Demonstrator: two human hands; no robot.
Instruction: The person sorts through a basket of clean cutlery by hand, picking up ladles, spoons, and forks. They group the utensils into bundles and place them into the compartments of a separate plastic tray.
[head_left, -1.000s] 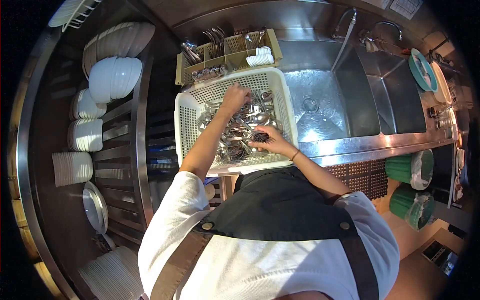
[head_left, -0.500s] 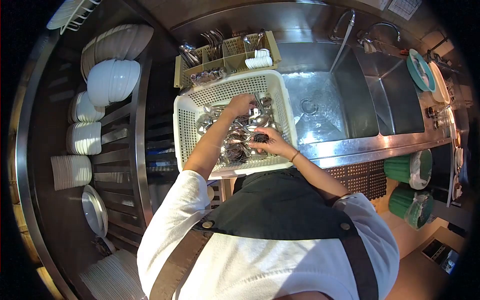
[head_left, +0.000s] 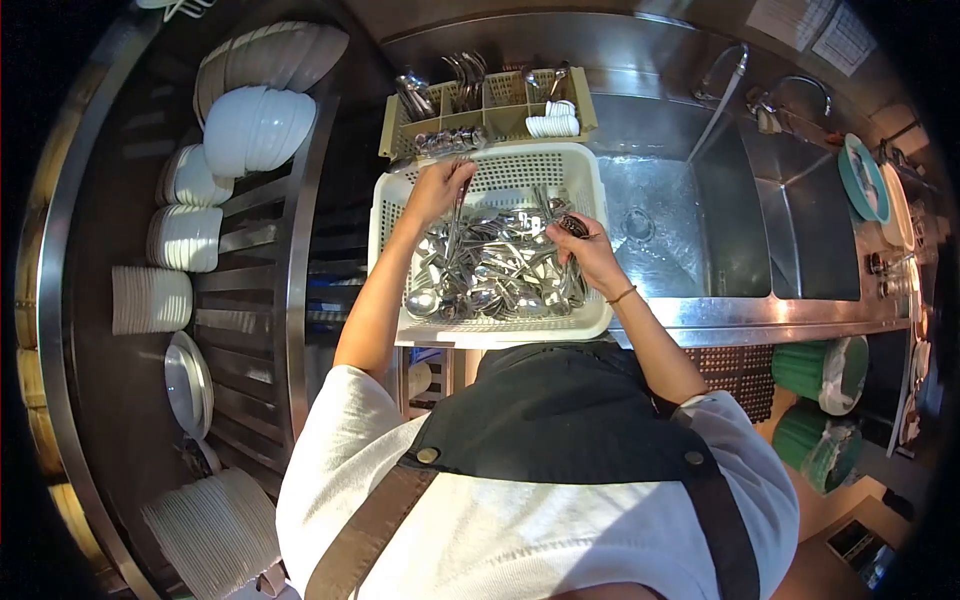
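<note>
A white perforated basket (head_left: 388,300) in front of me holds a heap of loose metal cutlery (head_left: 500,270), with spoons among it. Over its left side, my left hand (head_left: 438,192) is closed in a pinch on a long thin piece of cutlery (head_left: 457,215), whose kind I cannot make out. My right hand (head_left: 590,255) is closed round a bunch of forks (head_left: 573,226) above the basket's right part, their ends bunched together. Just behind the basket stands a beige divided cutlery holder (head_left: 390,130), with metal cutlery and white spoons (head_left: 553,125) in its compartments.
Water runs from a faucet (head_left: 725,85) into the steel sink (head_left: 640,180) at the right. White bowls (head_left: 255,130) and stacked plates (head_left: 215,530) fill the left side. A teal basin (head_left: 862,180) is far right, and green bins (head_left: 815,375) stand below the counter.
My left hand has moved from the heap up and left to the basket's far side, lifting a piece of cutlery. The right hand has risen slightly with the forks. The view has shifted.
</note>
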